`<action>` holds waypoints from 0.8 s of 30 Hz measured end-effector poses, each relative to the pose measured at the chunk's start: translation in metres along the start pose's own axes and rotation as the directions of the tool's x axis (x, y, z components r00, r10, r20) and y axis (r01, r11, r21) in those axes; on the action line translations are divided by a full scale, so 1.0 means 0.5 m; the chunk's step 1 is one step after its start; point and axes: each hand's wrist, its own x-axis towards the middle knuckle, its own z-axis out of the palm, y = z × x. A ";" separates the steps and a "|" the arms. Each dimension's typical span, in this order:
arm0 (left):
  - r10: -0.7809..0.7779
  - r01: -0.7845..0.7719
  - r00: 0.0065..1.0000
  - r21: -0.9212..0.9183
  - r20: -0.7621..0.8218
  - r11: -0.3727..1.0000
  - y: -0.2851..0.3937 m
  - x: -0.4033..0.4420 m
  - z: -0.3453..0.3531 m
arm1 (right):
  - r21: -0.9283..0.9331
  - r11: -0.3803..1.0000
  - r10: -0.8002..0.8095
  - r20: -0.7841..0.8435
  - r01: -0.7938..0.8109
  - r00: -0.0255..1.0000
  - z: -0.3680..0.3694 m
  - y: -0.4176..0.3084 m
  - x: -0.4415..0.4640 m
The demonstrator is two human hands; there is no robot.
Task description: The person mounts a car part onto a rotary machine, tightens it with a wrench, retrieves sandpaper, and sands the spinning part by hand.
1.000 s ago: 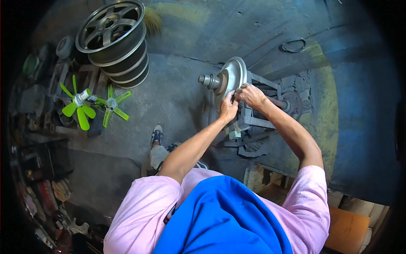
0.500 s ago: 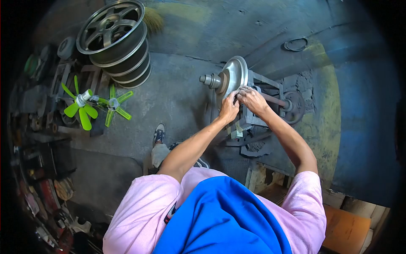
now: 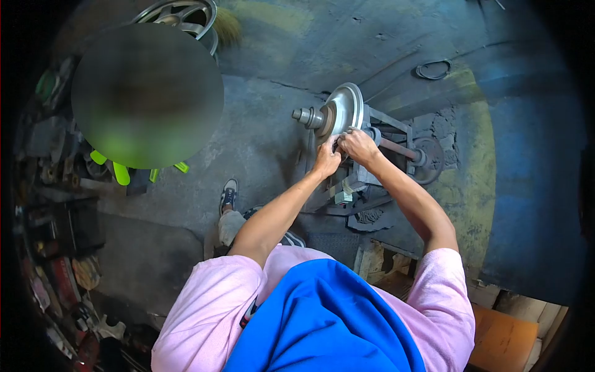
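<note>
A round silvery metal disc (image 3: 347, 106) stands upright on a stepped shaft end (image 3: 308, 116), mounted on a grey metal frame (image 3: 392, 119). At the disc's lower edge my left hand (image 3: 327, 157) has its fingers bent together. My right hand (image 3: 359, 146) is close beside it, slightly higher, with curled fingers against the lower rim. Both hands are closed around something small and dark that I cannot make out. Behind them a reddish shaft (image 3: 396, 147) runs to a pulley wheel (image 3: 429, 159).
Metal wheel rims (image 3: 201, 13) are at the upper left, partly covered by a blurred round patch. Green fan blades (image 3: 121, 174) show below it. Tools and parts (image 3: 68, 279) lie along the left. A wire coil (image 3: 432, 69) is at the upper right.
Both hands have shifted left and slightly down along the disc's lower edge. A blurred patch now covers much of the rims and green fans.
</note>
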 end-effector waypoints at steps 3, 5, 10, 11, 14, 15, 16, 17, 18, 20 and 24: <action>0.012 -0.012 1.000 0.003 0.021 1.000 0.005 0.000 -0.004 | 0.016 1.000 0.000 -0.035 0.000 0.999 -0.016 0.000 -0.008; 0.021 -0.021 0.999 -0.014 0.027 1.000 0.011 0.001 -0.005 | 0.016 1.000 0.027 -0.085 -0.026 0.996 -0.039 -0.003 -0.020; 0.168 -0.184 0.977 0.122 0.133 0.975 0.093 0.018 -0.039 | 0.180 0.960 0.242 -0.151 -0.214 0.958 -0.090 -0.027 -0.047; 0.245 -0.264 0.957 0.114 0.156 0.958 0.098 0.025 -0.058 | 0.324 0.886 0.405 -0.197 -0.331 0.893 -0.094 -0.040 -0.047; 0.173 -0.183 0.981 0.108 0.092 0.977 0.155 0.011 -0.118 | 0.590 0.689 0.674 -0.310 -0.421 0.670 -0.091 -0.071 -0.060; 0.105 -0.119 0.988 0.120 0.117 0.986 0.153 0.007 -0.143 | 0.731 0.510 0.814 -0.240 -0.453 0.529 -0.091 -0.080 -0.064; 0.035 -0.054 0.989 0.134 0.140 0.989 0.143 0.005 -0.169 | 0.841 0.309 0.916 -0.137 -0.445 0.377 -0.093 -0.087 -0.068; 0.001 -0.048 0.983 0.252 0.183 0.966 0.135 0.002 -0.191 | 0.895 -0.026 0.934 0.181 -0.446 0.309 -0.096 -0.087 -0.074; 0.003 -0.056 0.980 0.259 0.200 0.964 0.119 -0.002 -0.193 | 0.896 -0.039 0.938 0.186 -0.443 0.293 -0.088 -0.090 -0.078; -0.250 0.206 0.921 0.171 0.298 0.963 0.095 -0.008 -0.198 | 0.816 -0.572 0.760 0.488 0.085 0.429 -0.069 -0.101 -0.078; -0.301 0.373 0.886 -0.158 0.353 0.914 0.127 -0.003 -0.173 | 0.764 -0.626 0.719 0.492 0.152 0.491 -0.108 -0.135 -0.078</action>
